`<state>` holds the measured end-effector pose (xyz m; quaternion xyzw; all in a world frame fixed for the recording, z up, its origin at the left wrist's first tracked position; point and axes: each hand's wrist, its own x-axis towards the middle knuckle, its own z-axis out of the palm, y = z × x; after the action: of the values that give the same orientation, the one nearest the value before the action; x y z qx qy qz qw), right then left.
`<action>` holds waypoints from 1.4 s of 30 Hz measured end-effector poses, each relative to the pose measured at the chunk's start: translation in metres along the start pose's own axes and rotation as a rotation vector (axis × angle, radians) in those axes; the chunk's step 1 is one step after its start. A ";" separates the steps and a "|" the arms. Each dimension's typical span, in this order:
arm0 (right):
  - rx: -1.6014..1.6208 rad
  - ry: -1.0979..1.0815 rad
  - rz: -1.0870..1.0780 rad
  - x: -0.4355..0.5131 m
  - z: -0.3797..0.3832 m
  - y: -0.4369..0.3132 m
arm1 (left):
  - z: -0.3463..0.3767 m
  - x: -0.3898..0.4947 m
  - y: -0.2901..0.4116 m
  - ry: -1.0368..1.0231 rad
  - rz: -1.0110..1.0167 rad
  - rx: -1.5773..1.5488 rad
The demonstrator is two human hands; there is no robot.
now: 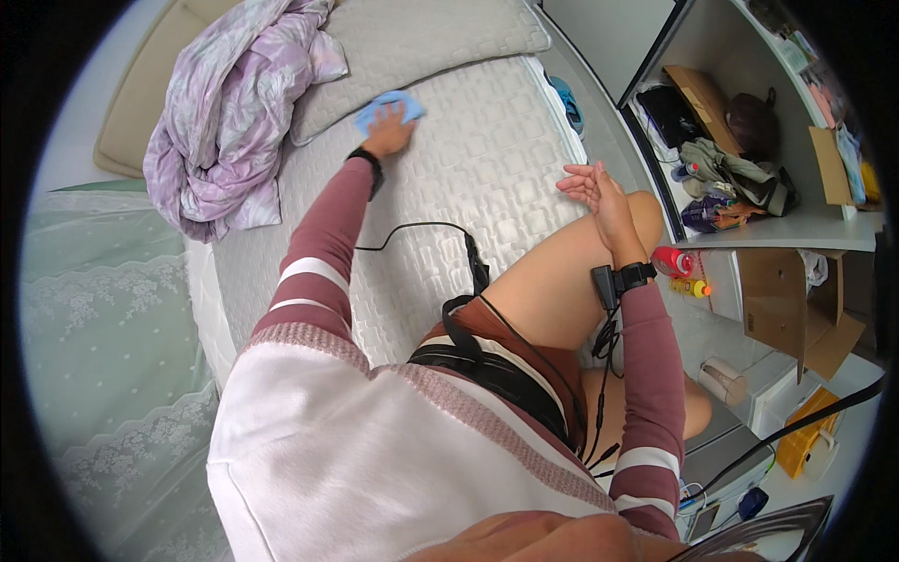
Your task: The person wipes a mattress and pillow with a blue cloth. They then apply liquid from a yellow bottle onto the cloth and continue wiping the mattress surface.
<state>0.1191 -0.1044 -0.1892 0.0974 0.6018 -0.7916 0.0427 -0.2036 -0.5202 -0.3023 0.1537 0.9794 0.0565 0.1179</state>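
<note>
My left hand point(391, 131) lies on a light blue cloth point(368, 116), pressing it against the quilted white mattress point(484, 140). The cloth sits beside the edge of a folded-back quilted pad point(421, 35); its far part shows beyond my fingers. Whether my fingers grip the cloth or only rest on it cannot be told. My right hand point(597, 193) is held near my bent knee, palm turned partly up, fingers extended and apart, with nothing in it. Both wrists wear black bands, the right one with a small black device and cable.
A crumpled purple-and-white quilt point(232, 119) lies at the upper left. A black cable point(428, 225) crosses the mattress by my lap. To the right stand an open cabinet point(744, 235) with clothes and boxes, a cardboard box point(772, 309) and a red bottle point(671, 262).
</note>
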 end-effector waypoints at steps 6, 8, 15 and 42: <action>-0.019 0.022 0.002 0.001 -0.005 -0.001 | 0.018 -0.084 0.158 -0.077 0.605 0.014; -0.015 0.024 0.005 -0.001 -0.007 -0.002 | 0.017 -0.119 0.174 -0.148 0.725 -0.009; 0.012 0.023 0.008 -0.010 -0.008 -0.004 | -0.007 -0.158 0.064 -0.233 0.563 -0.081; 0.167 0.118 -0.099 -0.032 -0.019 -0.007 | -0.031 -0.083 0.304 -0.854 0.273 -1.712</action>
<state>0.1506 -0.0857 -0.1811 0.1174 0.5391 -0.8330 -0.0403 -0.0470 -0.2608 -0.2102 0.1357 0.4548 0.7038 0.5286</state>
